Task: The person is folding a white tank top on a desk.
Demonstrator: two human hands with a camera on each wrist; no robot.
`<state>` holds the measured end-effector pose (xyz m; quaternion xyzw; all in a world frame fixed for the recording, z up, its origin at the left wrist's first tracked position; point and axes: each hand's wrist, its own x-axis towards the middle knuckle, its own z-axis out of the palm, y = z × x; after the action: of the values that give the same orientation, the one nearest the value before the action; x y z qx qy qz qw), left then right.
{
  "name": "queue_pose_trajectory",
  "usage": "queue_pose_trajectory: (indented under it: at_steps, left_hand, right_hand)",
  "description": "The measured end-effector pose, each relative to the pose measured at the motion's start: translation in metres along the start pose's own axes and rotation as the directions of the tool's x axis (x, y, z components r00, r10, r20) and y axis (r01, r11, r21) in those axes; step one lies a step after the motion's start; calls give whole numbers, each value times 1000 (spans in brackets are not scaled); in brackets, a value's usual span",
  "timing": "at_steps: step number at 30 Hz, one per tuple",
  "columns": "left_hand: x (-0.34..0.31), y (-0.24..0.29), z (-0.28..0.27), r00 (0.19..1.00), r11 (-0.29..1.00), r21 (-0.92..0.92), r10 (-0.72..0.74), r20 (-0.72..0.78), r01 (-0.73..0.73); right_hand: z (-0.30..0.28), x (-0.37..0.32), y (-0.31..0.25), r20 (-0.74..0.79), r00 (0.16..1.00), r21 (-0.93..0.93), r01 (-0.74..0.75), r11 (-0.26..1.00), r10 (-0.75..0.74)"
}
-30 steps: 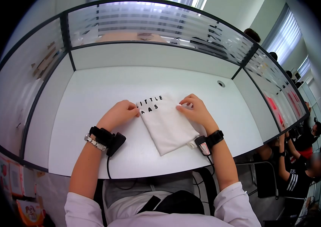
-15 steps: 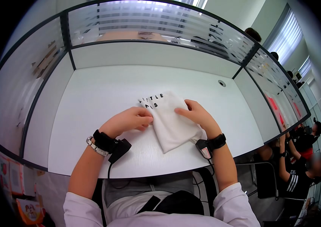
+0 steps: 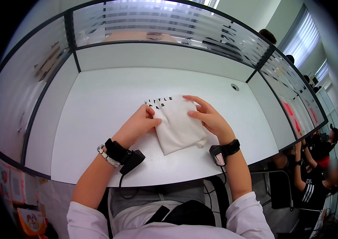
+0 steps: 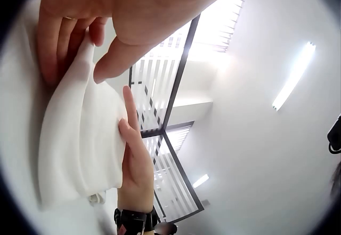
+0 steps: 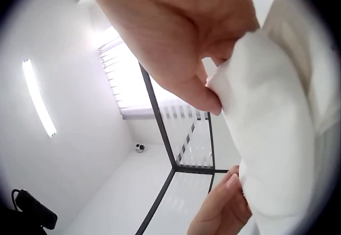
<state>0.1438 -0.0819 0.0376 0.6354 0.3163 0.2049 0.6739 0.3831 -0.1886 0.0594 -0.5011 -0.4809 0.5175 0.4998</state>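
Observation:
A folded off-white cloth (image 3: 179, 129) with black printed letters along its far left part lies on the white desk in front of me. My left hand (image 3: 138, 122) is at its left edge; in the left wrist view a raised fold of the cloth (image 4: 80, 123) stands pinched between thumb and fingers. My right hand (image 3: 211, 117) holds the right edge. The right wrist view shows its thumb (image 5: 205, 97) against the near side of the cloth (image 5: 272, 123), with the fingers partly hidden behind. A small bunched bit sticks out at the near right corner.
The white desk (image 3: 97, 99) has low partitions (image 3: 165, 55) with frosted striped glass round its back and sides. A cable hole (image 3: 235, 87) sits at the back right. Cabled wrist cameras hang at both wrists. Beyond the right partition sits another person (image 3: 316, 187).
The left hand let go of the edge, moved right and nearer, then took the left edge again. The right hand shifted along the right edge. The cloth has turned slightly and moved a little away.

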Motion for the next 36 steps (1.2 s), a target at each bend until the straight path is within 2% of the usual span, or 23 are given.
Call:
queue_pose_trajectory:
  at_steps: [1,3,5,6,9,12,13,15,16,18,20,22,24,25,26,27,28,29,30,31,32,34,36]
  left_hand:
    - [0,-1,-4,1000,1000,12,7,1,-7]
    - [1,-1,-7,1000,1000,25,14,3,-14]
    - [1,0,-7,992,990,-53,127,-22,-128]
    - [0,4,-6,990,989,-47,138,-27,-139]
    - [0,9,-5,976,976,39,216,-36,-215]
    - [2,9,-3,969,969,79,239,-58,-235]
    - [1,11,0,962,952,170,267,-62,-254]
    - [3,7,0,934,895,321,350,-70,-311]
    - [5,2,0,912,858,384,401,-86,-341]
    - [6,1,-5,901,797,507,426,-85,-329]
    - [2,7,-7,916,804,514,392,-84,-297]
    - [-2,15,-7,963,856,489,247,-104,-167]
    - [-1,19,-7,935,745,642,334,-122,-182]
    - [2,15,-11,890,658,696,452,-60,-288]
    - [3,15,-13,891,653,699,451,-50,-291]
    - [0,20,-12,892,736,577,451,-27,-355]
    - [-4,29,-10,892,802,440,453,-5,-405]
    - [-11,39,-6,950,928,205,311,36,-311]
    - [-9,39,-11,967,964,111,230,108,-242]
    - [-9,36,-8,977,980,-40,198,85,-195]
    - [-8,32,-5,985,971,-188,161,66,-146]
    - [2,20,-6,989,938,-342,99,110,-56]
    - [3,16,-4,992,905,-421,-13,123,64]
  right_hand:
    - [-3,2,3,-17,1000,-68,-18,997,17]
    - [-9,6,8,-8,1000,-75,-21,997,21]
    - [-14,6,11,-1,1000,-80,-2,997,2]
    - [-12,5,10,-2,1000,-79,-2,997,2]
    - [-5,4,6,-38,985,-163,162,973,-170]
    - [-2,3,6,-113,966,-284,194,939,-233]
    - [-3,4,9,-118,965,-280,193,940,-233]
    - [-6,9,16,-149,940,-521,191,832,-308]
    - [-7,11,18,-126,922,-565,237,791,-367]
    - [-8,12,18,-112,924,-616,224,755,-366]
    - [-8,11,16,-133,926,-598,209,774,-353]
    - [-8,9,13,-122,923,-756,151,637,-364]
    - [-6,11,17,-8,773,-819,359,448,-634]
    - [-6,10,16,-14,782,-759,397,516,-623]
    - [-6,9,15,-25,780,-759,393,519,-626]
    - [-3,7,12,-100,849,-526,398,752,-519]
    - [2,4,6,-131,910,-236,357,904,-394]
    - [7,0,0,-139,918,-254,330,909,-372]
    - [3,0,0,-129,948,-196,264,944,-292]
    - [3,0,3,-134,949,-181,259,949,-284]
    - [4,0,6,-139,951,-166,254,953,-277]
    - [5,6,13,-156,953,-198,229,953,-262]
    - [-1,7,14,-187,972,-239,96,966,-143]
